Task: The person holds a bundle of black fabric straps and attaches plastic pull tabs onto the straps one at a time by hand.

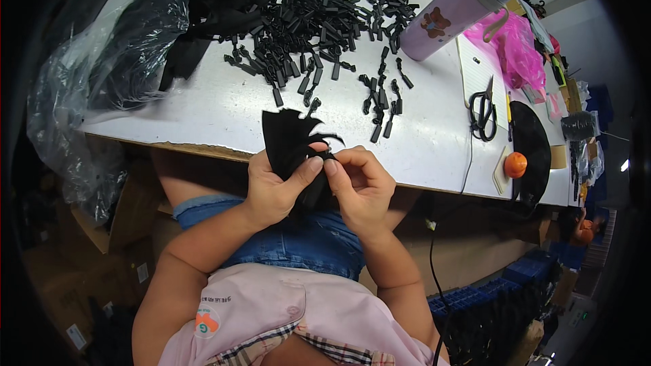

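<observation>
My left hand [271, 193] is closed round a bunch of black fabric pieces [288, 137], which fan out upward with pointed, curved ends. The thumb presses on them from above. Close beside it, my right hand [366, 186] pinches with thumb and forefinger at a small dark spot by the left thumb tip. What exactly lies in that pinch is too small and dark to tell. Both hands are just off the table's front edge, above my lap. Beyond them lies a big heap of small black tags on looped cords [319, 24], with several loose ones nearer me.
The white table [224, 112] holds clear plastic bags with black material [146, 41] at left. Toward the right are a tilted lilac bottle [451, 10], black-handled scissors [483, 115] by a notebook, a pink bag [519, 51] and an orange round object [515, 165]. A cable hangs off the front edge.
</observation>
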### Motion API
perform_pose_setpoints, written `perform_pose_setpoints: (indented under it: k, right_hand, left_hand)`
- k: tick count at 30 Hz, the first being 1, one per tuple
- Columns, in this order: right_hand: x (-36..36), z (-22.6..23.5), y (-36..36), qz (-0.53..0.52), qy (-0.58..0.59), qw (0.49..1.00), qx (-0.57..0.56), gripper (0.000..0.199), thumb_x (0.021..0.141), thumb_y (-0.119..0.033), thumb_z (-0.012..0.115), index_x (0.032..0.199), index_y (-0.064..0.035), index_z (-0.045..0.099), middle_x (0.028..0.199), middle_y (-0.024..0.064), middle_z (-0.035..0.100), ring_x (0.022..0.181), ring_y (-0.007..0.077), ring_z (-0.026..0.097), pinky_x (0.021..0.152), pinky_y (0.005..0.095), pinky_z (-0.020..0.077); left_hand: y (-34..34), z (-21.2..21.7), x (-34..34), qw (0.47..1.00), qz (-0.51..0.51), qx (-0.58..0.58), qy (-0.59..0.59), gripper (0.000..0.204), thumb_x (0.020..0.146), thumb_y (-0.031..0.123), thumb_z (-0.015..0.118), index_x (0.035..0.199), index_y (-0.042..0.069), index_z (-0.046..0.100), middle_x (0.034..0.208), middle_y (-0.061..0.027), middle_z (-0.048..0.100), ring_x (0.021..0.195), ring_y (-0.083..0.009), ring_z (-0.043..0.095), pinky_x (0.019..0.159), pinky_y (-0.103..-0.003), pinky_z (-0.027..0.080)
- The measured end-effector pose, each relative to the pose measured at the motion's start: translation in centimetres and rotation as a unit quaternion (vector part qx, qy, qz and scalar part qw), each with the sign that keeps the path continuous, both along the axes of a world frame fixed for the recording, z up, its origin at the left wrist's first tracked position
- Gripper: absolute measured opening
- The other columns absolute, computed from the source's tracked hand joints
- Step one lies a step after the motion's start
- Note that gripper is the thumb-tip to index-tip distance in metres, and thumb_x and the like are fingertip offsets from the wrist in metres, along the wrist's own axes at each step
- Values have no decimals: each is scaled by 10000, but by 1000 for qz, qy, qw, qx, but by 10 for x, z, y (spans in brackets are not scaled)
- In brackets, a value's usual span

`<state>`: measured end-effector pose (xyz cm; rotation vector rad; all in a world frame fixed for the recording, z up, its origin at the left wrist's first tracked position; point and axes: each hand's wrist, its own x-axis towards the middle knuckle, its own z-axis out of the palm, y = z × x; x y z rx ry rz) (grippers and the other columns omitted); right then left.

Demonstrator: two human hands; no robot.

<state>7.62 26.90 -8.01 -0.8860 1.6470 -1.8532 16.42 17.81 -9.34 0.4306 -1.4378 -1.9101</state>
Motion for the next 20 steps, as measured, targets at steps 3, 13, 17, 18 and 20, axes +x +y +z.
perform_pose_setpoints:
  k: [3, 13, 17, 18, 20]
  right_hand:
    - [-3, 0, -1, 24, -58, 997, -46, 60, 766, 11, 557, 818, 18, 529, 700, 15, 507, 536, 42, 454, 467, 157, 356]
    - [-18, 3, 5, 149, -325, 934, -6, 39, 765, 4, 547, 768, 11, 509, 742, 42, 533, 486, 11, 363, 398, 149, 266]
    - [0, -9, 0, 23, -12, 998, -63, 14, 779, -2, 528, 781, -5, 515, 806, 35, 542, 483, 13, 359, 401, 157, 287]
    - [1, -13, -1, 24, -12, 998, -64, 14, 779, -2, 528, 781, -5, 515, 806, 35, 542, 483, 13, 359, 401, 157, 287]
    - [0, -25, 0, -41, 183, 981, -55, 36, 777, -38, 554, 803, -36, 529, 802, 65, 554, 480, 38, 377, 431, 164, 318]
  left_hand:
    - [-2, 8, 3, 998, -33, 45, -4, 164, 770, 52, 583, 928, 13, 564, 788, -19, 573, 675, -46, 511, 617, -180, 425]
    - [-8, 12, 12, 984, -125, 85, -92, 132, 758, 52, 570, 884, 12, 574, 726, -18, 565, 501, -31, 460, 437, -150, 359]
    - [-4, 12, 6, 991, -85, 77, -67, 130, 781, 50, 551, 902, 23, 589, 718, -6, 577, 558, -35, 492, 494, -148, 390]
    - [-2, 11, 5, 994, -64, 69, -54, 136, 785, 48, 543, 910, 21, 589, 742, -17, 587, 593, -44, 510, 549, -147, 414]
    - [-1, 9, 6, 995, -54, 37, -76, 179, 783, 54, 547, 956, 19, 577, 767, -24, 591, 631, -65, 525, 609, -152, 424]
